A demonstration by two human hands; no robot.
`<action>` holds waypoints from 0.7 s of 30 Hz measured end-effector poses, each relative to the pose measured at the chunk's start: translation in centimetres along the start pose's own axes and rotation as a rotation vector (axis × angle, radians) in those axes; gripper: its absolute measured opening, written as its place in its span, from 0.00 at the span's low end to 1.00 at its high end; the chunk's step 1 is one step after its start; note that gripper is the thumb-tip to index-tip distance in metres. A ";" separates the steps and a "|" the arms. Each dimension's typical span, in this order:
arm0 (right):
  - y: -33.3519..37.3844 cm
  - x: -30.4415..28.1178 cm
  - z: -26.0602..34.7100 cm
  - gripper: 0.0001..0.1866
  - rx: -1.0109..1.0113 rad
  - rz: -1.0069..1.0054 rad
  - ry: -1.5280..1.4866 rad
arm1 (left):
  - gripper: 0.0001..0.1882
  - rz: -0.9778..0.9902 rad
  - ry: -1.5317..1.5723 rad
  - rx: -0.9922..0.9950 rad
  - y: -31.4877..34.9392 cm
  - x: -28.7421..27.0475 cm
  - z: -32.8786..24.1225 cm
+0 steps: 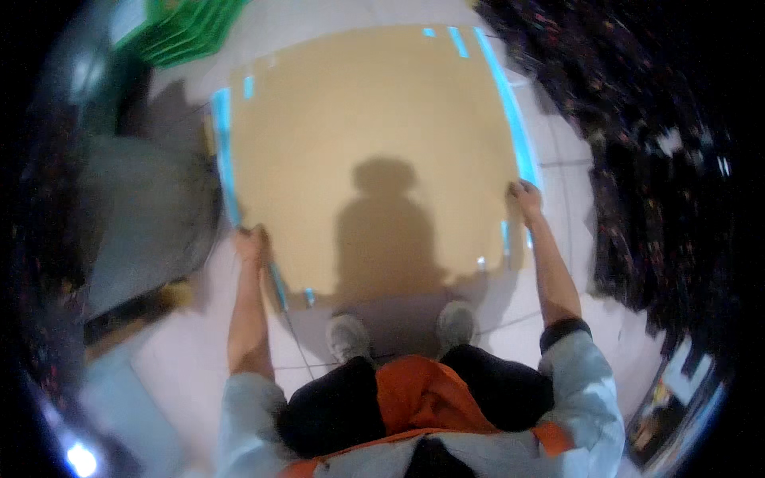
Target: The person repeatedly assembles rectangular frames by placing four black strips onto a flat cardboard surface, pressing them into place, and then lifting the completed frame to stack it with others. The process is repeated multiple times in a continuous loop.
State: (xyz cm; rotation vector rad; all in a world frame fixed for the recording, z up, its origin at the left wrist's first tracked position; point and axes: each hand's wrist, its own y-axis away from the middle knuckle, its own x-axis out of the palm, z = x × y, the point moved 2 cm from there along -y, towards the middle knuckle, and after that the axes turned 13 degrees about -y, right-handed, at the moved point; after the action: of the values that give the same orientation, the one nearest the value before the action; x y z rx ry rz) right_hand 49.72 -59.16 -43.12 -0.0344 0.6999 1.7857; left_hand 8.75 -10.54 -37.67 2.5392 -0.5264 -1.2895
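Observation:
A large brown sheet (303, 159), apparently cardboard, spans the space before me above the pale tiled floor. Bright blue strips (522, 151) run along its left and right sides, with shorter blue pieces near its corners. At the sheet's left edge, toward the near corner, my left hand (252, 244) is closed with the fingers curled round the edge. My right hand (525, 199) grips the right edge a little farther up, over the blue strip. The fingers under the sheet are hidden. A dark shadow of a head and body falls across its middle.
Dark, mottled piles (637, 207) line the right side. Green ribbed crates (187, 36) stand at the far left. A grey flat-sided object (147, 215) is on the left, above a yellowish-brown edge. My shoes (347, 336) are on the tiles near the sheet's near edge.

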 end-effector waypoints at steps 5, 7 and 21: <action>-1.5 -1.2 -0.4 0.17 -0.073 -0.088 0.103 | 0.15 -0.016 -0.039 0.061 -4.4 1.1 5.5; -0.4 -0.1 1.8 0.21 -0.009 -0.137 0.090 | 0.18 -0.078 -0.135 0.066 -6.1 -1.3 7.4; 10.6 -4.7 6.0 0.32 0.322 0.581 -0.317 | 0.25 0.585 0.043 -0.013 -1.0 -13.8 8.4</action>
State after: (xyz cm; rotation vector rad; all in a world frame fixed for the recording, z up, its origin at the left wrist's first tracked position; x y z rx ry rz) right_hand 43.84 -62.09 -31.78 0.7180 0.8052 2.1300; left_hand -5.38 -4.26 -32.93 2.1446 -1.1361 -1.0066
